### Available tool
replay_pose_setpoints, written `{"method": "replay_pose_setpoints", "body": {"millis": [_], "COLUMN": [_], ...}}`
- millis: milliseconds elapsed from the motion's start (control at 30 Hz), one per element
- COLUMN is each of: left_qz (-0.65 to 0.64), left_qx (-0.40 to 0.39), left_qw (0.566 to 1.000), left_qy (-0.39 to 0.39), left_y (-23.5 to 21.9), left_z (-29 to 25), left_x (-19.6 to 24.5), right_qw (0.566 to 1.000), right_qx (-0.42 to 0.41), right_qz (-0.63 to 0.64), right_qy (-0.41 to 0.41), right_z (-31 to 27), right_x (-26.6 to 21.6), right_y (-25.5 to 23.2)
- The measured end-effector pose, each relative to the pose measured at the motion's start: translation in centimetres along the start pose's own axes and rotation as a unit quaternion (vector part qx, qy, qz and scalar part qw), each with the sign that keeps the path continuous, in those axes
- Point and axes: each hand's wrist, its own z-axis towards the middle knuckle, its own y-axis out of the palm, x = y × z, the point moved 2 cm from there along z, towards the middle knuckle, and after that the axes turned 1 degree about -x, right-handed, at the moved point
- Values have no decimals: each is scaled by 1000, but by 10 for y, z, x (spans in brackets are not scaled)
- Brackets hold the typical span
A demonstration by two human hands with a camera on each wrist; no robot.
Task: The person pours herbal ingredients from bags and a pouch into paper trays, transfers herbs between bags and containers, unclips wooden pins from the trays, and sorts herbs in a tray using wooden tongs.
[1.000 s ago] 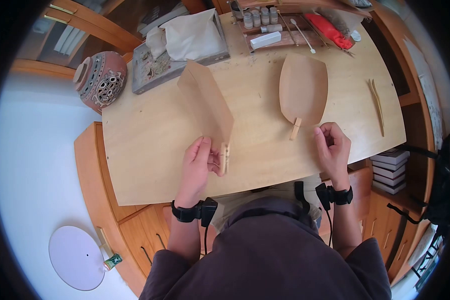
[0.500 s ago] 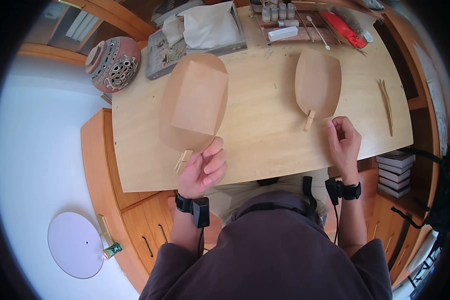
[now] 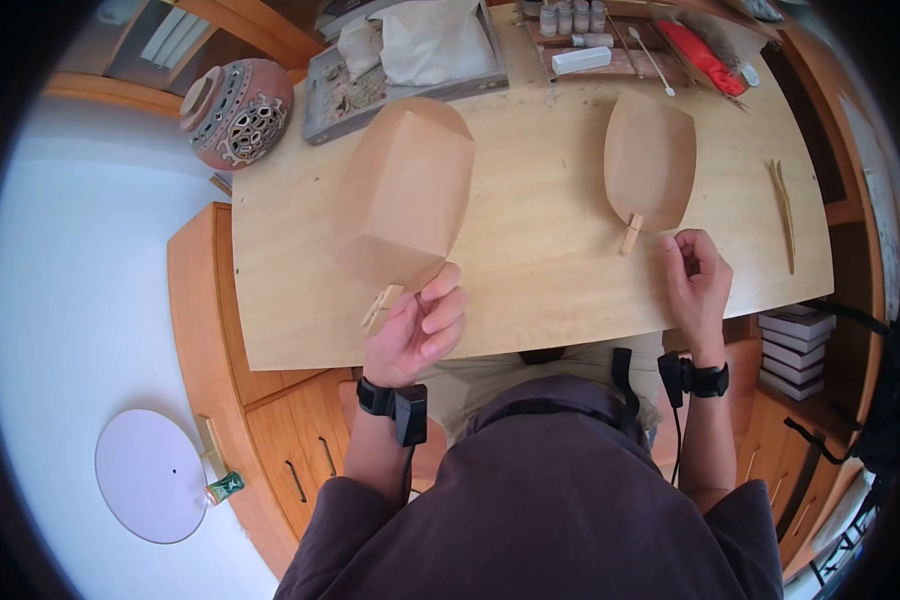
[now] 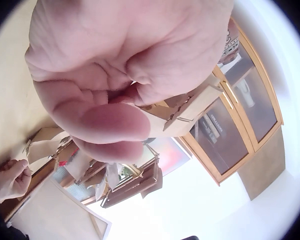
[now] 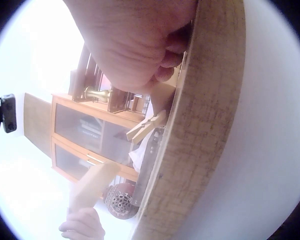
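Observation:
My left hand [image 3: 417,325] pinches the near end of a brown paper tray [image 3: 410,195], raised over the table with its broad face toward the head camera. At that end a wooden clothespin [image 3: 383,308] is clipped, beside the thumb. The palm and bent fingers [image 4: 115,122] fill the left wrist view, and the clothespin shows past them. A second paper tray [image 3: 650,160] lies on the table, also with a clothespin [image 3: 631,235] at its near end. Close to its near right corner rests my right hand [image 3: 700,285], fingers loosely curled and nothing visible in them.
At the back stand a grey tray [image 3: 315,130] with white cloth, a wooden rack with small jars [image 3: 565,20], a white box [image 3: 581,61] and a red bundle [image 3: 705,60]. Wooden tweezers [image 3: 785,215] lie at the right. A pierced clay pot [image 3: 238,112] is at the left.
My left hand has turned palm up, swinging its paper tray from edge-on to broad face toward the head camera. The right hand stays by the second tray. The head view has shifted slightly.

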Motion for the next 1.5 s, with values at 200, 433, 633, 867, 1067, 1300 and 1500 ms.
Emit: {"method": "replay_pose_setpoints", "body": {"millis": [200, 433, 633, 867, 1067, 1300, 1500], "left_qz": [34, 96, 151, 388, 461, 512, 523], "left_qx": [14, 21, 79, 269, 351, 360, 383], "left_qw": [999, 995, 984, 872, 808, 776, 758], "left_qy": [1, 21, 54, 134, 113, 79, 67], "left_y": [-5, -9, -6, 2, -2, -6, -4], "left_z": [0, 2, -1, -2, -4, -6, -8], "left_x": [-2, -1, -1, 11, 15, 11, 11], "right_qw": [1000, 1000, 1000, 1000, 1000, 1000, 1000], "right_qx": [-1, -1, -8, -2, -9, -12, -11], "right_qz": [1, 3, -18, -3, 0, -16, -11], "right_qy": [4, -1, -2, -1, 21, 6, -1], "right_z": [0, 0, 1, -1, -1, -1, 0], "right_x": [2, 1, 2, 3, 3, 0, 4], "right_y": [1, 1, 1, 0, 1, 0, 2]}}
